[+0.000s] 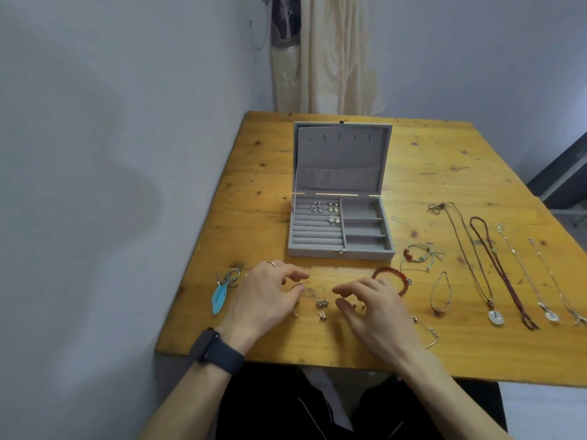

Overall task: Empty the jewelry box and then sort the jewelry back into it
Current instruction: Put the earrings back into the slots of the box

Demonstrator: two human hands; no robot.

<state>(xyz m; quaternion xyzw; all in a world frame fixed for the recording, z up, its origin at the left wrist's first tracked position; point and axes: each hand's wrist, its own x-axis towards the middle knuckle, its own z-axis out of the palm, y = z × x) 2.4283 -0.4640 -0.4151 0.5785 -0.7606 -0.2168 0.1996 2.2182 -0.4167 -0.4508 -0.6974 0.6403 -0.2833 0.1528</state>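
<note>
The grey jewelry box stands open in the middle of the wooden table, lid upright. Several silver earrings sit on the ring rolls in its left section; the three right compartments hold nothing. In front of the box my left hand and my right hand hover low over the table, fingers loosely curled and pointing at each other. Small stud earrings lie between them. A gold hoop shows in the gap by my right thumb, and another hoop lies under my left thumb. Neither is plainly gripped.
A blue feather earring lies to the left of my left hand. To the right are a red bead bracelet, a cord bracelet, a thin bracelet, a silver chain and several long necklaces. A wall borders the table's left edge.
</note>
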